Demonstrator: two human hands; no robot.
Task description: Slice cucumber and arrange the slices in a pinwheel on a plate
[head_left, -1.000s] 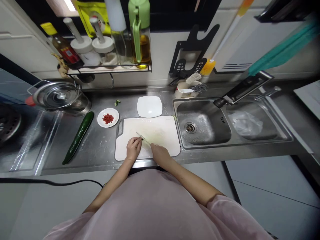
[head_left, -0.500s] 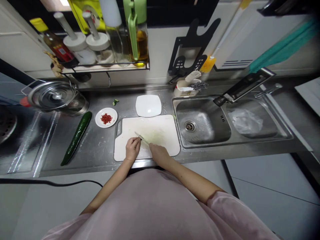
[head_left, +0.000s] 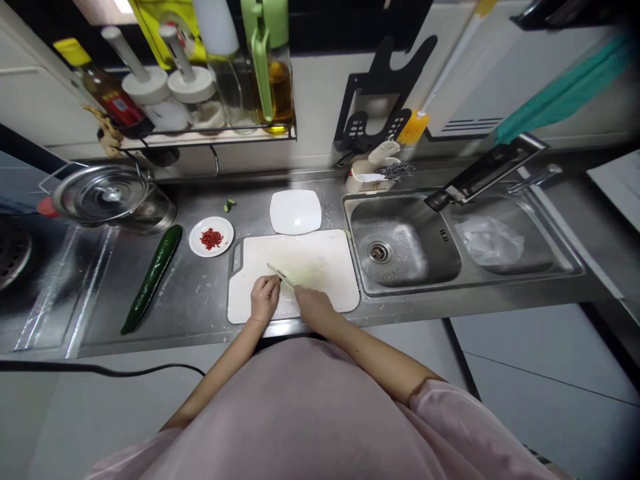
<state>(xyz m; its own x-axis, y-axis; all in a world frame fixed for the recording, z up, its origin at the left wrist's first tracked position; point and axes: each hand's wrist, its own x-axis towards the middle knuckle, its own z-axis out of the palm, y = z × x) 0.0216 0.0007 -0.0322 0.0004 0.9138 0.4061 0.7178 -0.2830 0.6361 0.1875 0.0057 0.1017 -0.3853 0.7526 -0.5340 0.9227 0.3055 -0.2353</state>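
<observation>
A white cutting board (head_left: pixel 325 260) with a grey edge lies on the steel counter, lightly stained green. My right hand (head_left: pixel 315 308) is closed round the handle of a small knife (head_left: pixel 281 273), whose blade points up and left over the board. At the knife's near side, my left hand (head_left: pixel 265 297) has its fingers pressed together on the board; what they hold, if anything, is too small to make out. Behind the board sits a white square plate (head_left: pixel 295 212). To the left is a round plate (head_left: pixel 199 245) with chopped red pieces (head_left: pixel 211 239).
A whole cucumber (head_left: pixel 153 280) lies on the left, near a lidded steel pot (head_left: pixel 113 200). Small green pieces (head_left: pixel 229 205) rest behind the round plate. A double sink (head_left: pixel 405 247) is at right; a bottle rack (head_left: pixel 210 138) hangs above.
The view has shifted very slightly. My right hand and the knife have moved a little to the left; my left hand stays in about the same place on the board.
</observation>
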